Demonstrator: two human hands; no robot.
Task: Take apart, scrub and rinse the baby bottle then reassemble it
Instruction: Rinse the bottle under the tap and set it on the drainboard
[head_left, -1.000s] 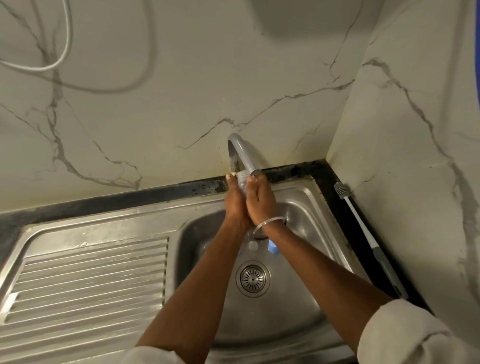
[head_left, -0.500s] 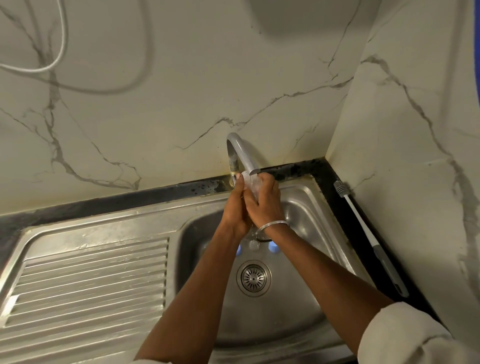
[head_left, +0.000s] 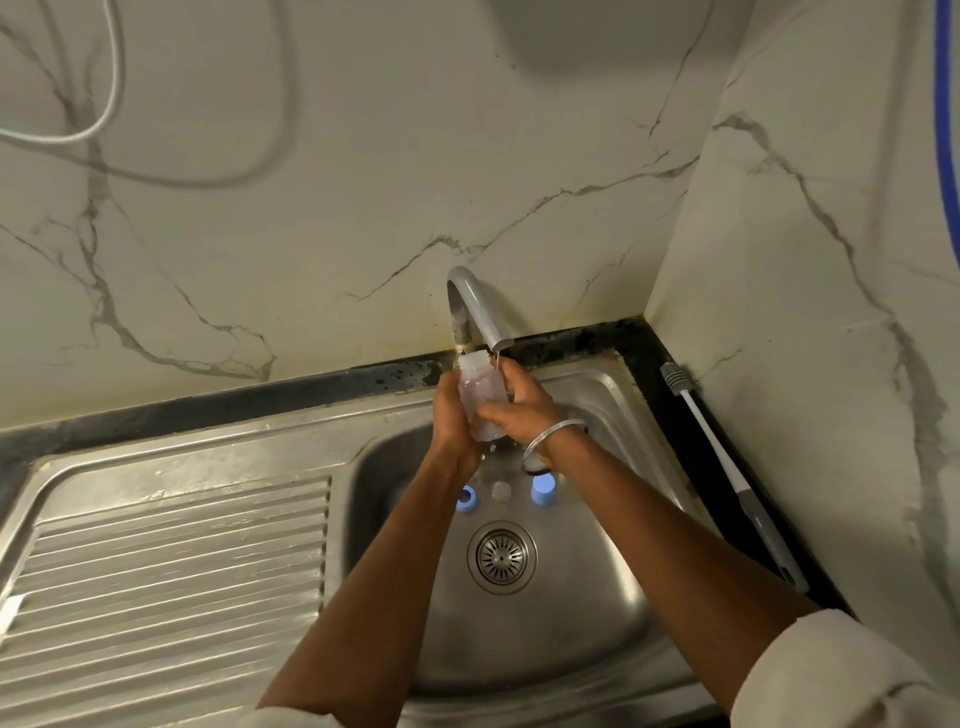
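The clear baby bottle body (head_left: 480, 387) is upright under the grey tap spout (head_left: 480, 306), its open mouth right below the outlet, and a thin stream of water runs down. My left hand (head_left: 451, 421) wraps the bottle's left side. My right hand (head_left: 519, 410), with a metal bangle at the wrist, grips the right side with the thumb across the front. Below, on the sink floor, lie a blue ring (head_left: 466, 500), a small clear teat (head_left: 501, 491) and a blue cap (head_left: 543, 489).
The steel sink basin (head_left: 597, 597) has a round drain (head_left: 501, 557) in its middle and a ribbed draining board (head_left: 171, 561) to the left. A long bottle brush (head_left: 727, 467) lies on the dark counter strip at the right. Marble walls close the corner behind.
Both hands have slid down the bottle, so more of its clear body shows under the spout. The blue ring at the left has come into sight below my left wrist.
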